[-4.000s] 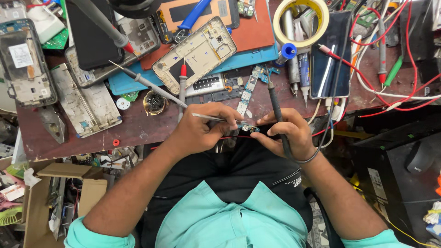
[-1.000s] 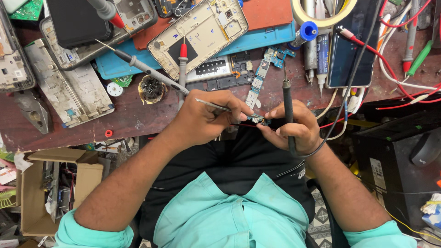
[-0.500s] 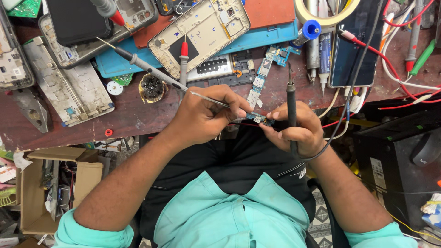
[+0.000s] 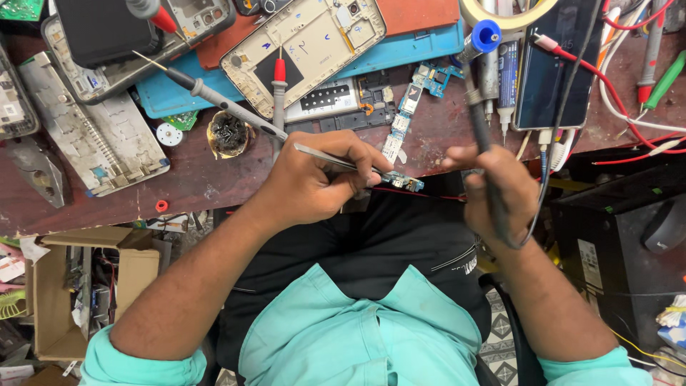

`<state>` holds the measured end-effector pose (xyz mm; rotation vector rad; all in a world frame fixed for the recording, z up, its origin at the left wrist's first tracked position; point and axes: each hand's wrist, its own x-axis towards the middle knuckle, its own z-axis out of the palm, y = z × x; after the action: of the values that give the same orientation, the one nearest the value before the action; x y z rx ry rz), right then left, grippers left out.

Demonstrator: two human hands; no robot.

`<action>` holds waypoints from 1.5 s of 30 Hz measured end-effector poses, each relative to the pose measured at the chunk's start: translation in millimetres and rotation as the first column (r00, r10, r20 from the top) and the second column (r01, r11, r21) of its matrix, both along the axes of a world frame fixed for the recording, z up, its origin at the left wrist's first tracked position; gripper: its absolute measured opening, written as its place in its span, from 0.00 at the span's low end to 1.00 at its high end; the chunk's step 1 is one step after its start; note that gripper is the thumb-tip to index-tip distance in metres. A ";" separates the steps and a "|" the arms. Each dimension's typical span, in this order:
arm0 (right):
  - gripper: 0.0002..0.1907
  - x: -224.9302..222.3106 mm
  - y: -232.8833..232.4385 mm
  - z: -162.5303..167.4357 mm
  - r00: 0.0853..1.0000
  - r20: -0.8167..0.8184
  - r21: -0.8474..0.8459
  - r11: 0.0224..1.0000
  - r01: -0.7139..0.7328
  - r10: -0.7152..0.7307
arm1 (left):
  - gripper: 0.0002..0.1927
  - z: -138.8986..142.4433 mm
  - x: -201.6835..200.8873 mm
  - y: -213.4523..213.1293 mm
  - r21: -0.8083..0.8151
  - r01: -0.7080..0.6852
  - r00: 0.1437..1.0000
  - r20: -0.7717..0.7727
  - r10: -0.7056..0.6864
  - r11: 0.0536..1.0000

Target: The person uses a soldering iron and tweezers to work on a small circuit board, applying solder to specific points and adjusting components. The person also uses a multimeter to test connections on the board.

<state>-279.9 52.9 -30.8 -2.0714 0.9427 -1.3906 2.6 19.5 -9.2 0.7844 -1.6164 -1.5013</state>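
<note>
Steel tweezers (image 4: 336, 161) slant rightward — pinching circuit board (image 4: 401, 181).

My left hand (image 4: 314, 182) covered the middle of the tweezers (image 4: 336, 163), and the small board (image 4: 401, 181) at their tip was too tiny for me to make out its parts. My right hand (image 4: 496, 189) hid most of the iron's (image 4: 477, 118) handle, and its tip was lost among the tools at the top edge. That edge also cut off the tape roll (image 4: 500, 18) and the dark phone (image 4: 550, 64), and the left edge cut a phone frame (image 4: 13, 100).
</note>
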 end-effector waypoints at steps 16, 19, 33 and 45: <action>0.16 -26.9 -1.8 -29.7 0.900 0.421 0.177 0.984 0.040 -0.112 | 0.07 -1.8 -3.2 -2.2 -0.050 -0.003 1.000 0.028 0.004 0.999; 0.16 -30.0 -0.4 -25.4 0.814 0.561 0.304 0.952 -0.032 -0.152 | 0.07 -3.0 -3.7 -0.4 -0.004 -0.024 0.999 0.033 0.024 1.000; 0.16 -39.6 -3.6 -23.6 0.901 0.432 0.440 0.881 -0.172 -0.040 | 0.09 -12.6 -6.7 2.1 0.077 -0.054 0.998 -0.024 0.056 0.996; 0.20 -28.2 5.2 -26.3 0.929 0.364 0.463 0.878 -0.123 -0.062 | 0.10 -7.9 -7.8 1.6 -0.010 -0.074 0.996 0.041 0.074 0.997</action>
<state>-308.2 58.1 -57.1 -1.3899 0.9641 -1.3029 -5.3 21.1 -17.1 0.8663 -1.6052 -1.4338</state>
